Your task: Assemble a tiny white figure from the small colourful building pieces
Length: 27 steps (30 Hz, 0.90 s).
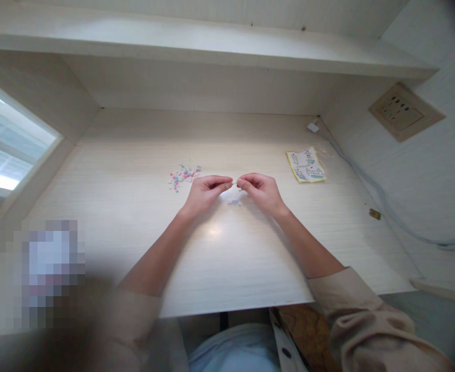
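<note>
Both of my hands meet above the middle of the desk, thumbs and forefingers pinched. My left hand (209, 192) and my right hand (262, 191) pinch at a tiny whitish piece (234, 181) between their fingertips; its kind is too small to make out. Just below the fingers lies a small cluster of pale blue and pink pieces (234, 202). Beyond my left hand, a loose scatter of tiny pink, blue and white pieces (183, 175) is spread on the desk. A creased printed sheet with a yellow border (306, 165) lies to the right of my right hand.
The pale wooden desk (220, 279) sits under a shelf (212, 46). A grey cable (378, 191) runs along the right wall below a socket panel (406, 111). A small brownish item (375, 214) lies near that wall. At left is a blurred-out object (51, 263).
</note>
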Tool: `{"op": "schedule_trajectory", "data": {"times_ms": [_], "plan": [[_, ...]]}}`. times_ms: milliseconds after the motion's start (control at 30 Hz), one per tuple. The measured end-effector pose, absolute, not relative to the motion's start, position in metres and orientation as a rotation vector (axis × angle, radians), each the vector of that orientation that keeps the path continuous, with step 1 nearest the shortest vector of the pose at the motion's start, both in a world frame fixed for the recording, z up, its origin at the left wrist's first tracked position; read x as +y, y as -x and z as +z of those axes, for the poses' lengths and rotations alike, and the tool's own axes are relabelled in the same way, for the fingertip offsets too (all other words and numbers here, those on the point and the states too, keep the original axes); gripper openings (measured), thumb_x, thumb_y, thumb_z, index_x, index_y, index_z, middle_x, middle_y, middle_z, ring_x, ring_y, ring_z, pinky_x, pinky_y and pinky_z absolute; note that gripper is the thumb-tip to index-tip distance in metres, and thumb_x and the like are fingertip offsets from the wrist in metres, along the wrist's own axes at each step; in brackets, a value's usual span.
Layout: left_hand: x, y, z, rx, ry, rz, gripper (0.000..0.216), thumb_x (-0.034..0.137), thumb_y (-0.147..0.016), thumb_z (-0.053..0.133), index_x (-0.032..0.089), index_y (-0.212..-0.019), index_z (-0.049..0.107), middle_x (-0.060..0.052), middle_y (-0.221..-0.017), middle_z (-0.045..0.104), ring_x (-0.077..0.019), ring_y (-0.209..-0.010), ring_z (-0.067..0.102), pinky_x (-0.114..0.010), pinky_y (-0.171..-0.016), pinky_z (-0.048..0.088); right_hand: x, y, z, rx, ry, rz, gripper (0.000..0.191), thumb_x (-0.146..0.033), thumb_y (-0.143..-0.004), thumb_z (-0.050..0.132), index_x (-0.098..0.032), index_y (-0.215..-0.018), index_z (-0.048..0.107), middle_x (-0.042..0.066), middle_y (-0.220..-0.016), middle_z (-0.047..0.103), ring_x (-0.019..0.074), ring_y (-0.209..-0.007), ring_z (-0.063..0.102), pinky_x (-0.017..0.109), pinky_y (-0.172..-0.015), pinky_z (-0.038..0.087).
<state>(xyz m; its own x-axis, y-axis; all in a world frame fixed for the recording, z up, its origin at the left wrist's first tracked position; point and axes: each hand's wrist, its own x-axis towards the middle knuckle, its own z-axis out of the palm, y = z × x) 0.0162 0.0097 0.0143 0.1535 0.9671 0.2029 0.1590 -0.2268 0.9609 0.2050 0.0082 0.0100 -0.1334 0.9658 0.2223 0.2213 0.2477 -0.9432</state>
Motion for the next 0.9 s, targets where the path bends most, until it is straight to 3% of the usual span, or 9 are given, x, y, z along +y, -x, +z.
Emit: {"op": "schedule_trajectory", "data": {"times_ms": [300,900], "plan": [[0.0072,-0.0212,0.0154,1.128,-1.527,1.201,0.021,0.033,-0.075,0.073,0.018,-0.089,0.077,-0.008,-0.09,0.076,-0.0198,-0.082,0.069,-0.03,-0.075,0.053,0.0064,-0.2046,0.013,-1.648,1.149,1.026,0.034,-0.047,-0.087,0.056,-0.016,-0.081,0.067,0.002,-0.072,0.065,0.0134,-0.068,0.058,0.026,-0.064,0.044],[0.0046,-0.0209,0.0184,1.128,-1.455,1.19,0.024,0.035,-0.072,0.077,0.017,-0.088,0.077,-0.009,-0.092,0.076,-0.022,-0.086,0.07,-0.033,-0.079,0.054,0.0027,-0.2012,0.0201,-1.484,1.14,1.088,0.034,-0.05,-0.083,0.062,-0.016,-0.083,0.068,0.004,-0.075,0.069,0.0135,-0.067,0.06,0.026,-0.064,0.047]]}}
